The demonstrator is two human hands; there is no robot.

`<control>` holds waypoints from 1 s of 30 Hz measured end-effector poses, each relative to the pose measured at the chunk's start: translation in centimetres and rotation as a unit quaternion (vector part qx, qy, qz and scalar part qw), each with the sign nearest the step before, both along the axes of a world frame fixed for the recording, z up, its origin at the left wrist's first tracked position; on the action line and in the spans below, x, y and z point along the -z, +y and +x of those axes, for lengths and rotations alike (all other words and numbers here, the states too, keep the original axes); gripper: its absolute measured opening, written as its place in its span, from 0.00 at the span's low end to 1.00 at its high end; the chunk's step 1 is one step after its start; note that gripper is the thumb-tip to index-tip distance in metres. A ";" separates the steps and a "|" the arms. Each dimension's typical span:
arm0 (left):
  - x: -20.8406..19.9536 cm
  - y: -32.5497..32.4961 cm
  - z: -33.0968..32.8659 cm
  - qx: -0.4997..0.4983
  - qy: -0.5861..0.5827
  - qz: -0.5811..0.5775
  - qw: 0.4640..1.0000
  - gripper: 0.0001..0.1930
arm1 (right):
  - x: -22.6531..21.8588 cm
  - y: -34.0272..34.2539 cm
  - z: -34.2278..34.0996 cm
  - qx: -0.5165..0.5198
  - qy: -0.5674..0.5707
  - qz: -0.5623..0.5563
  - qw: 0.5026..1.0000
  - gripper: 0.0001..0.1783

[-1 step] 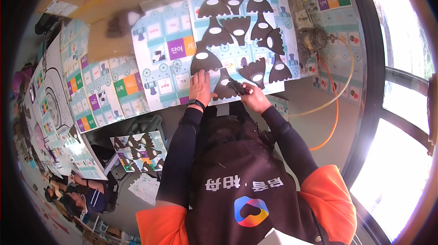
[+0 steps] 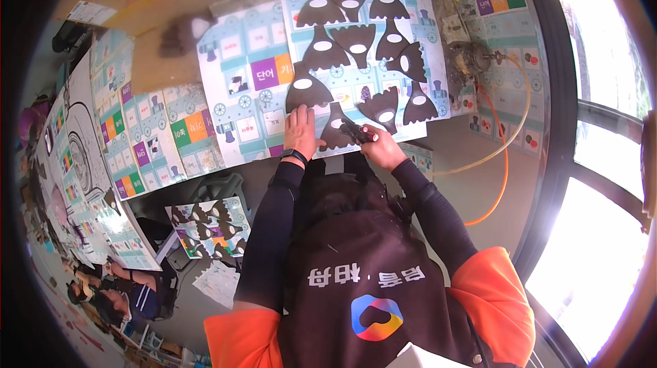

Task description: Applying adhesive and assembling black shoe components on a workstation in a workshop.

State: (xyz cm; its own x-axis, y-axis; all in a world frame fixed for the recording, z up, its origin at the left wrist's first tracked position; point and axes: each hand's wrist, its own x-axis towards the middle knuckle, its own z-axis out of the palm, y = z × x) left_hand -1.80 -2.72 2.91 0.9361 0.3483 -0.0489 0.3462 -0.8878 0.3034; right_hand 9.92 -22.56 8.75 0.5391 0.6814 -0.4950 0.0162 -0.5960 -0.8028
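Note:
My left hand (image 2: 300,132) lies flat at the near edge of the table, fingers stretched out. Its fingertips reach the lower edge of a dark, skirt-shaped piece with a scalloped hem (image 2: 307,89). My right hand (image 2: 384,149) is closed around a small dark tool (image 2: 355,131), whose exact kind I cannot make out. The tool's front end is over another dark scalloped piece (image 2: 334,133) between my hands. Several similar pieces, many with a white oval, lie beyond on a printed sheet (image 2: 349,84).
More printed sheets (image 2: 236,97) cover the table to the left. At the right stands a dirty metal fitting (image 2: 473,58) with orange (image 2: 505,162) and yellowish hoses (image 2: 514,123). A lower board (image 2: 207,221) bears more dark pieces. A person (image 2: 133,293) sits at the far left.

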 end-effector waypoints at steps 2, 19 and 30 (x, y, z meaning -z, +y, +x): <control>0.0 0.0 -0.1 0.001 -0.001 -0.001 1.000 0.45 | 0.0 0.0 0.0 -0.021 0.005 0.010 1.000 0.15; 0.3 1.2 -0.3 -0.022 -0.058 -0.028 0.998 0.34 | -1.2 -1.6 0.6 0.029 -0.010 -0.042 0.999 0.16; 3.5 4.2 1.4 -0.216 -0.085 -0.081 0.969 0.13 | -3.1 4.6 2.6 0.100 0.089 0.072 0.988 0.20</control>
State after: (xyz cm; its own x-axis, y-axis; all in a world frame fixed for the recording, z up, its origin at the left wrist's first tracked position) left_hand -0.35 1.49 -0.61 0.7032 0.7110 0.0067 0.6087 -0.6068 0.5111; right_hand 12.47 -17.96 11.88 0.5836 0.6400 -0.4998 -0.2399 -0.4522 -0.8591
